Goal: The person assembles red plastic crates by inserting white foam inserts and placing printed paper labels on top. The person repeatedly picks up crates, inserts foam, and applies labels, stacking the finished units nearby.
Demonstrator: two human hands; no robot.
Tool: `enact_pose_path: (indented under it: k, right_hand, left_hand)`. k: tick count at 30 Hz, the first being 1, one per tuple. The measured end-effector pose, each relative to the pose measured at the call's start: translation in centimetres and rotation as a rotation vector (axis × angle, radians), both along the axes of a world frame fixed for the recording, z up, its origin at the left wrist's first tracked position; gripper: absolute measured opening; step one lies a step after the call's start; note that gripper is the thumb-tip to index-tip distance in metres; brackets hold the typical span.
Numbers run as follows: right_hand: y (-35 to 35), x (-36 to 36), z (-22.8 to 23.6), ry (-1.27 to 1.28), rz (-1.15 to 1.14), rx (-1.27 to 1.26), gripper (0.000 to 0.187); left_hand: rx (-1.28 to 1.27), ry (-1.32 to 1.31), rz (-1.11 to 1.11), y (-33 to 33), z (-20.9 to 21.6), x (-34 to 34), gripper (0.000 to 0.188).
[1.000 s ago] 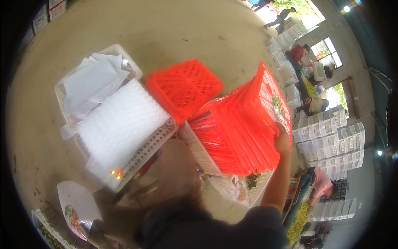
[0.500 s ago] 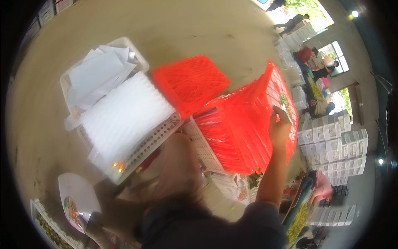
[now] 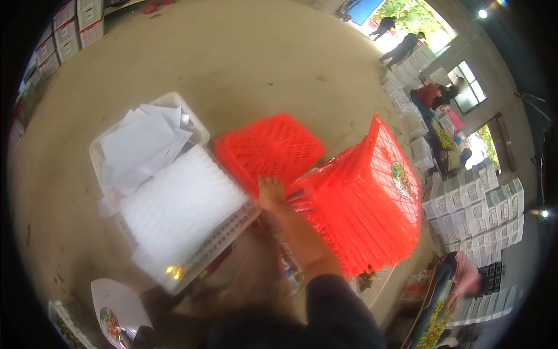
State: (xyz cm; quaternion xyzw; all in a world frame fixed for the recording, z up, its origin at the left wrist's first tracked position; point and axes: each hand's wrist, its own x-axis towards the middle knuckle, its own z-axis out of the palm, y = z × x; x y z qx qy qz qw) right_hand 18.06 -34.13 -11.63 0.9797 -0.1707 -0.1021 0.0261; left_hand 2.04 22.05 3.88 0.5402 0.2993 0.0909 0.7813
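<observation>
My right hand (image 3: 271, 193) reaches forward, its fingers bent over the near corner of a red lattice plastic basket (image 3: 279, 142). To its right leans a tall nested stack of red baskets (image 3: 349, 215), the outermost showing a round printed label. On the left, a block of white bumpy padding sheets (image 3: 180, 195) lies on a perforated white crate (image 3: 224, 235). White paper sheets (image 3: 142, 142) lie in a pale bin (image 3: 195, 113) behind it. A white sheet with a colourful oval print (image 3: 113, 302) is at the lower left. My left hand cannot be made out there.
Stacks of white crates (image 3: 476, 198) line the right side. A person in pink (image 3: 465, 273) bends over a trough of yellow-green produce (image 3: 433, 317). More people work near the windows and the doorway. Other crates (image 3: 75, 29) are piled at the far left.
My right hand has left the side of the leaning red stack and moved left to the near corner of the single red basket. The whole view has shifted, so things sit lower.
</observation>
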Motion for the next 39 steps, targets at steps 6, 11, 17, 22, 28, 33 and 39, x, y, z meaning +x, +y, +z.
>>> enact_pose_path:
  k: [6, 11, 17, 22, 28, 33, 39]
  right_hand:
    - [-1.1, -0.5, -0.3, -0.022, 0.147, -0.020, 0.076]
    - [-1.0, -0.4, 0.5, -0.114, 0.122, -0.026, 0.072]
    - [-2.0, 0.8, 4.6, -0.164, 0.143, 0.005, 0.066]
    - [-3.1, 1.6, 6.6, -0.417, 0.225, 0.042, 0.062]
    - [0.2, 2.1, 9.9, -0.637, 0.186, 0.127, 0.057]
    - [14.4, 0.5, 12.7, -0.836, 0.318, 0.114, 0.058]
    - [30.2, -4.3, 11.7, -0.772, 0.380, 0.332, 0.062]
  left_hand:
    - [0.253, -0.004, -0.119, -2.1, 2.1, 1.5, 0.059]
    - [0.153, 0.007, -0.091, 1.7, -2.7, 0.1, 0.058]
    - [-0.133, 0.019, -0.064, 9.9, -11.5, -2.7, 0.057]
    - [-0.369, 0.037, -0.111, 11.5, -12.7, -3.7, 0.063]
    - [-0.298, -0.014, -0.120, 17.3, -18.7, -6.1, 0.060]
    - [-0.161, 0.081, 0.092, 11.9, -13.5, -4.6, 0.068]
    - [0.423, 0.104, -0.118, 10.7, -13.3, -6.1, 0.070]
